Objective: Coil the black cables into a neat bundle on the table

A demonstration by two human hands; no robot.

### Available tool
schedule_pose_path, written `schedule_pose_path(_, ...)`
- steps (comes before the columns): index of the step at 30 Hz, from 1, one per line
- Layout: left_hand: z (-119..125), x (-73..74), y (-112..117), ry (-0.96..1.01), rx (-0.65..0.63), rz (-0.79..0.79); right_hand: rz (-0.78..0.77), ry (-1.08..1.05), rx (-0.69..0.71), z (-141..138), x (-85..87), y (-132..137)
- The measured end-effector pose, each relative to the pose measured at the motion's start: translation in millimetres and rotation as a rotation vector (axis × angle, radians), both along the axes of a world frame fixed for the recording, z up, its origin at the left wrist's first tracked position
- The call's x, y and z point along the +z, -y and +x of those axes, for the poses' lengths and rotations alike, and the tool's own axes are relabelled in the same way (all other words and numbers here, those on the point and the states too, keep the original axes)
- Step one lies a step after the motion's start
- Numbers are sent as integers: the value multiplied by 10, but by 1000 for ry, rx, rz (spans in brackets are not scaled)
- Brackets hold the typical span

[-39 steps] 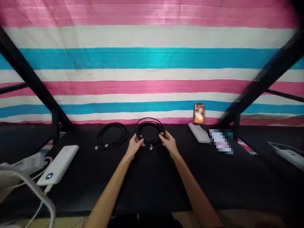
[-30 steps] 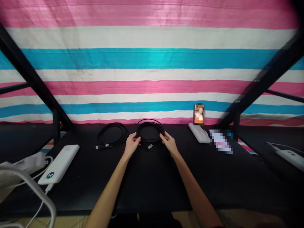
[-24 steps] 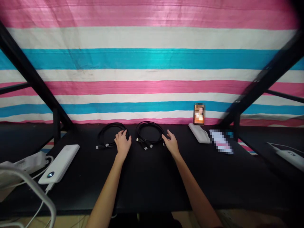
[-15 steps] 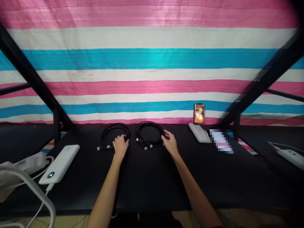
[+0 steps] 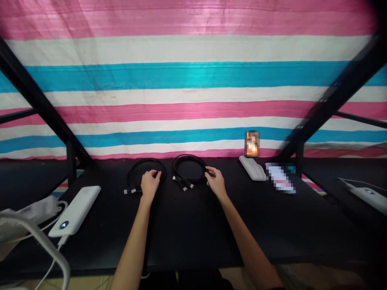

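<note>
Two coiled black cables lie side by side on the black tabletop. At the right side of the left coiled cable (image 5: pixel 148 159), my left hand (image 5: pixel 150 183) pinches the cord between thumb and fingers. Its pale plug ends (image 5: pixel 130 191) stick out to the left of that hand. My right hand (image 5: pixel 215 179) has thumb and fingertips closed on the right edge of the other coiled cable (image 5: pixel 189 179). Several connectors (image 5: pixel 185 184) of this cable rest at the front of its loop.
A white power bank (image 5: pixel 75 211) and a white power strip (image 5: pixel 39 209) lie left. A phone-like screen (image 5: pixel 252 143), a white device (image 5: pixel 253 169) and a blurred packet (image 5: pixel 281 178) are at the back right. Black slanted posts (image 5: pixel 45 104) flank a striped sheet (image 5: pixel 193 76).
My left hand has shifted slightly left and turned, its fingers now pinching the cord. The left coil's plug ends have moved a little. My right hand stays at the right coil's edge.
</note>
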State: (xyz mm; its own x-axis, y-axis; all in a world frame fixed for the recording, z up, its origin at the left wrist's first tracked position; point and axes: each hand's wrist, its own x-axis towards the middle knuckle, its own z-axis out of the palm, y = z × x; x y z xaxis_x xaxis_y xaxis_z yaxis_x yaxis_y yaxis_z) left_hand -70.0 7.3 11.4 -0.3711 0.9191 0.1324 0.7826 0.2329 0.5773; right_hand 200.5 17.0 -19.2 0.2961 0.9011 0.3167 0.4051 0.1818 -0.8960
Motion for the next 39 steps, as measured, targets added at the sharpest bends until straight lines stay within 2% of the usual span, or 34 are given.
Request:
schedule_pose_path(4,10,-33,5,-42,-76,-129,-14,3,-4,-9,30,13)
schedule_pose_path(9,42,7,37,-12,-121,-234,-18,1,11,-19,42,26)
schedule_pose_path(16,71,34,42,37,-102,-238,-18,7,9,-7,26,18)
schedule_pose_path(26,75,58,52,-6,-87,-183,-15,12,24,-1,20,15)
schedule_pose_path(39,74,14,38,-22,-67,-139,-15,12,33,-11,26,19)
